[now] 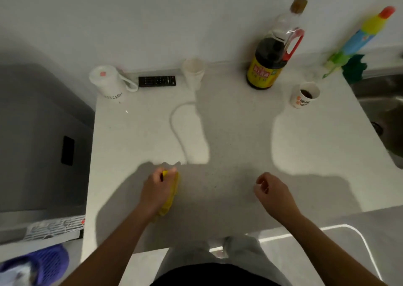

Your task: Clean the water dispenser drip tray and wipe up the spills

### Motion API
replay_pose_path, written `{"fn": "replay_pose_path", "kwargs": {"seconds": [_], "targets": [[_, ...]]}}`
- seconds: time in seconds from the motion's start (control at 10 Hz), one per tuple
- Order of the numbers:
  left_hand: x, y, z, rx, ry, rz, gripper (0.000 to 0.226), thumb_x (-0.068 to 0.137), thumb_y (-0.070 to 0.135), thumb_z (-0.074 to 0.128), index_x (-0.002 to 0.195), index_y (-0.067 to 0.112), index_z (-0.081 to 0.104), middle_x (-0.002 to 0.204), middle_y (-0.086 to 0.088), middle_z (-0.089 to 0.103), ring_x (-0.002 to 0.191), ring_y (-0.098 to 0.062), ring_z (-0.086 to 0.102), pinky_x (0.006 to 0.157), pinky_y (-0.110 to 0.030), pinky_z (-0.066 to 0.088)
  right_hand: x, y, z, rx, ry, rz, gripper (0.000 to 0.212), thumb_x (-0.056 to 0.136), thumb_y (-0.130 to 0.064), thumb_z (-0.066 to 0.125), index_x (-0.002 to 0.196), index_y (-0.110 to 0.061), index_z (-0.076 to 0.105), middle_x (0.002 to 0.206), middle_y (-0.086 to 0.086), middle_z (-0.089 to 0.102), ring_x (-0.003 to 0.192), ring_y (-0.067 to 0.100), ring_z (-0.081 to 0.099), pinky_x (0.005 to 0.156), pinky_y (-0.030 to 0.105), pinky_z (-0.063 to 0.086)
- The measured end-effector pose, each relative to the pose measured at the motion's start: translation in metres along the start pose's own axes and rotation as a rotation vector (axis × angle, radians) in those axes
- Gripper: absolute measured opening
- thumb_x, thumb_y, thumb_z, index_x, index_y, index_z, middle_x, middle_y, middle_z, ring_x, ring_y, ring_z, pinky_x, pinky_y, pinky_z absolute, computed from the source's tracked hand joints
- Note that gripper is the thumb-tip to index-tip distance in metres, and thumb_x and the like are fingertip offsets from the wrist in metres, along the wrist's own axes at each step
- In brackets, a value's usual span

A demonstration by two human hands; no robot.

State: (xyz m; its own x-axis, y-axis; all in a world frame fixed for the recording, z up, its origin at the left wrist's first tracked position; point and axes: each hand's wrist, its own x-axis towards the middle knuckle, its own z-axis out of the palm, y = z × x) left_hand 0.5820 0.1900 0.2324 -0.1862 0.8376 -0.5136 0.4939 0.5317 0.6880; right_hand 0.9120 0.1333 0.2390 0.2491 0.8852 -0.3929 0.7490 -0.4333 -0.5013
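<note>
My left hand (156,189) grips a yellow cloth (169,202) and presses it onto the white countertop (239,137) near its front edge. My right hand (270,189) hovers just above the counter to the right, fingers loosely curled and holding nothing. The grey water dispenser (37,133) stands to the left of the counter. Its white slotted drip tray (54,226) shows at the lower left, below the dispenser's front.
Along the back wall stand a white jug (106,82), a black remote (157,81), a white cup (193,69), a soy sauce bottle (272,52) and a small cup of dark liquid (304,94). A spray bottle (362,37) and steel sink (383,111) are at right. A purple basket (37,264) sits lower left.
</note>
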Motion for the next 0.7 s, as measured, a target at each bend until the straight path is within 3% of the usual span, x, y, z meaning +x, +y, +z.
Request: {"fn": "replay_pose_path", "kwargs": {"seconds": [0.1, 0.2, 0.3, 0.5, 0.6, 0.7], "targets": [[0.007, 0.012, 0.005, 0.079, 0.020, 0.034, 0.039, 0.087, 0.055, 0.060, 0.087, 0.017, 0.068, 0.081, -0.006, 0.073, 0.078, -0.025, 0.068, 0.077, -0.047, 0.057, 0.027, 0.007, -0.003, -0.112, -0.017, -0.044, 0.009, 0.092, -0.024, 0.066, 0.094, -0.023, 0.057, 0.085, -0.006, 0.055, 0.075, 0.018, 0.056, 0.063, 0.033, 0.040], [0.004, 0.023, 0.013, 0.012, 0.013, 0.059, 0.044, 0.079, 0.035, 0.077, 0.118, 0.016, 0.072, 0.101, -0.004, 0.076, 0.090, -0.019, 0.071, 0.089, -0.039, 0.058, 0.045, 0.013, -0.008, -0.152, -0.053, -0.068, 0.012, 0.092, -0.027, 0.066, 0.096, -0.022, 0.056, 0.088, -0.003, 0.056, 0.076, 0.021, 0.056, 0.064, 0.034, 0.044], [-0.007, 0.028, 0.024, 0.121, 0.025, 0.093, 0.043, 0.081, 0.013, 0.083, 0.122, 0.020, 0.072, 0.091, 0.013, 0.073, 0.079, 0.005, 0.068, 0.082, -0.027, 0.058, 0.052, 0.019, -0.010, -0.167, -0.105, -0.103, 0.011, 0.094, -0.028, 0.063, 0.094, -0.025, 0.052, 0.083, -0.006, 0.054, 0.069, 0.011, 0.053, 0.057, 0.028, 0.039], [-0.014, 0.032, 0.033, 0.208, 0.078, 0.122, 0.032, 0.084, 0.019, 0.082, 0.114, 0.020, 0.072, 0.092, 0.008, 0.073, 0.087, -0.013, 0.070, 0.083, -0.028, 0.054, 0.062, 0.022, -0.019, -0.093, -0.204, -0.090, 0.010, 0.095, -0.026, 0.066, 0.093, -0.026, 0.056, 0.081, -0.007, 0.060, 0.071, 0.010, 0.058, 0.061, 0.026, 0.044], [-0.018, 0.032, 0.021, 0.155, 0.081, 0.130, 0.025, 0.087, 0.022, 0.081, 0.111, 0.024, 0.072, 0.092, 0.009, 0.074, 0.082, -0.005, 0.070, 0.072, -0.014, 0.053, 0.072, 0.011, -0.044, 0.008, -0.217, -0.083, 0.007, 0.097, -0.024, 0.069, 0.097, -0.023, 0.063, 0.084, -0.004, 0.067, 0.074, 0.011, 0.064, 0.066, 0.025, 0.052], [-0.044, 0.025, 0.002, 0.043, 0.072, 0.093, 0.020, 0.090, 0.017, 0.079, 0.107, 0.026, 0.076, 0.091, 0.007, 0.076, 0.083, 0.000, 0.070, 0.070, -0.009, 0.052, 0.075, -0.009, -0.099, 0.155, -0.218, -0.126, 0.003, 0.096, -0.027, 0.071, 0.097, -0.025, 0.068, 0.082, -0.003, 0.073, 0.070, 0.013, 0.071, 0.069, 0.036, 0.063]]}}
